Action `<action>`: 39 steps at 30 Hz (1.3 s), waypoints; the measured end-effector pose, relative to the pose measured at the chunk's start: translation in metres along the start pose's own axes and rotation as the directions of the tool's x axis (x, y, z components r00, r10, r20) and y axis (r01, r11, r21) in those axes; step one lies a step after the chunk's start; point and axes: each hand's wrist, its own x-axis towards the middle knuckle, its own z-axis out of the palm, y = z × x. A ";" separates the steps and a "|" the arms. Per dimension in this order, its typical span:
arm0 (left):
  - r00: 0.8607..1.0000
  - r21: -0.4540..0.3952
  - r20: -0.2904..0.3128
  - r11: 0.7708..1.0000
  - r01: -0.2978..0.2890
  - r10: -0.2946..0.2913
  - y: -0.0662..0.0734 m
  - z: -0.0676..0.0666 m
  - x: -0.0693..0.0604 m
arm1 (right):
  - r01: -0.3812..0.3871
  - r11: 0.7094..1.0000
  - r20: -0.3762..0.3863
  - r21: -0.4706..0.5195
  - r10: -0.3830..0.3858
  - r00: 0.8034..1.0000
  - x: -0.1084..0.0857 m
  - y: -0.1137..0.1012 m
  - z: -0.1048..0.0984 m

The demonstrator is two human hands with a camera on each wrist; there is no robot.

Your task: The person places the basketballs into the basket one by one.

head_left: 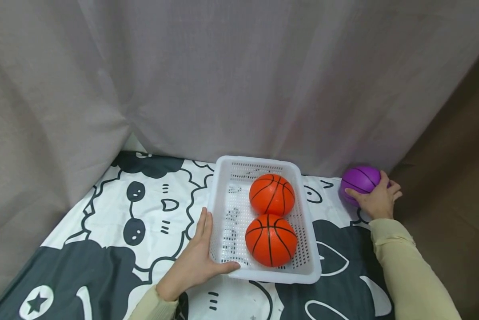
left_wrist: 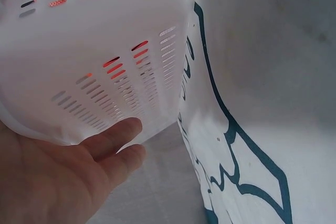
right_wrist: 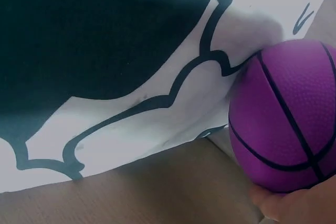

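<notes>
A white plastic basket (head_left: pixel 233 209) with slotted walls holds two orange toy basketballs, the farther ball (head_left: pixel 271 194) and the nearer ball (head_left: pixel 270 242), side by side toward its right. My left hand (head_left: pixel 197 262) rests against the basket's near left corner, fingers straight along the outer wall and thumb lying on the near rim. Off to the right, my right hand (head_left: pixel 378 200) grips a purple toy basketball (head_left: pixel 357 182) from its right and near side. In the right wrist view only a few fingertips (right_wrist: pixel 270 203) show under the purple ball (right_wrist: pixel 283 114).
A black and white cartoon-print cloth (head_left: pixel 103 266) covers the surface under the basket. Grey curtain fabric (head_left: pixel 223 80) hangs along the back and left. A brown panel (head_left: pixel 455 200) borders the right side, close to my right hand.
</notes>
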 end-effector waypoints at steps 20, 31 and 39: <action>1.000 -0.003 0.004 1.000 -0.007 0.007 0.000 0.000 0.001 | 0.195 0.950 -0.156 0.243 -0.160 0.975 -0.038 -0.115 -0.011; 1.000 -0.010 0.003 1.000 0.007 -0.007 0.000 -0.001 -0.001 | 0.559 0.789 -0.095 0.256 -0.555 0.826 -0.094 -0.207 0.000; 1.000 0.004 -0.005 1.000 -0.016 0.016 -0.002 -0.001 -0.002 | 0.697 0.679 0.084 0.230 -0.727 0.681 -0.133 -0.247 0.026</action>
